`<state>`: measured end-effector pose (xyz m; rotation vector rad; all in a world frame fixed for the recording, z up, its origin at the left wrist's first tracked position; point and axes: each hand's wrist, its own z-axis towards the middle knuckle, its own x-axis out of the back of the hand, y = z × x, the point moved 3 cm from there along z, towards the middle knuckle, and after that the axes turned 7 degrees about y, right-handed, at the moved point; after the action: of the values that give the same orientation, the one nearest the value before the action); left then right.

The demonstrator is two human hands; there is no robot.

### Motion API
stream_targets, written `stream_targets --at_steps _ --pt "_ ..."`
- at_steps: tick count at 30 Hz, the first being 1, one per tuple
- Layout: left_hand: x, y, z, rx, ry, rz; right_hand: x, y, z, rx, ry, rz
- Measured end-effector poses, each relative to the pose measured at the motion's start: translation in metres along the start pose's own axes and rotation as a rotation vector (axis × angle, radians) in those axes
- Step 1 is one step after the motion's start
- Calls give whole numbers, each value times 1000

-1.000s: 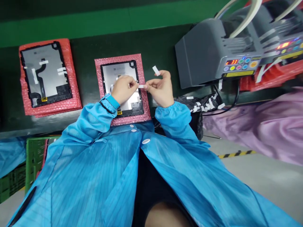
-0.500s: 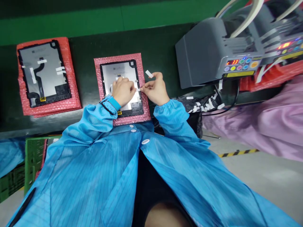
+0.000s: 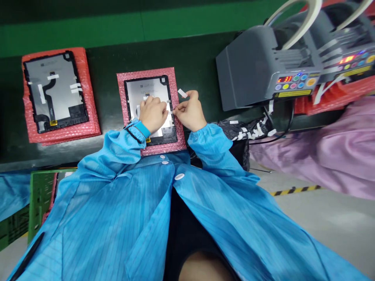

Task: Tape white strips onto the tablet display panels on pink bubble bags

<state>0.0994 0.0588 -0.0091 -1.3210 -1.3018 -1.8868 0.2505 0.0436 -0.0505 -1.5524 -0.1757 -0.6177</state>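
A tablet screen panel with a silver back and black frame lies on a pink bubble-wrap sheet. Over its middle rests my left hand, fingers curled, its thumb and fingertip closed at one end of a short strip of white tape. My right hand pinches the other end at the panel's right edge. A second piece of white tape sticks up from a finger of this hand. The left hand hides part of the panel, including most of its flex cable.
To the left, another screen panel with taped cables lies on stacked red bubble wrap. Grey tape dispensers stand at the right. Tape pieces cling to a black bundle at the table edge. A person's pink sleeve and a green crate flank me.
Both hands stay almost in place, with the tape strip still between them at the panel's right edge. The view has shifted slightly.
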Motion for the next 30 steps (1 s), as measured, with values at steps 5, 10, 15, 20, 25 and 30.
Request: stream_targets --at_steps 5,10,15,20,25,30 --pt "-5 -5 1 -3 14 -18 1 -1 1 24 34 -64" --pt "-8 -29 7 2 161 -70 21 15 6 74 125 -75" --pt "9 -42 23 -22 176 -211 31 1 -3 139 12 60" --pt "20 -29 30 -178 74 -292 23 -35 -15 224 -160 69" --pt "13 -31 29 -153 5 -268 21 -34 -11 196 -152 23" --pt "8 -33 29 -66 -22 -260 22 -20 -1 82 -33 18"
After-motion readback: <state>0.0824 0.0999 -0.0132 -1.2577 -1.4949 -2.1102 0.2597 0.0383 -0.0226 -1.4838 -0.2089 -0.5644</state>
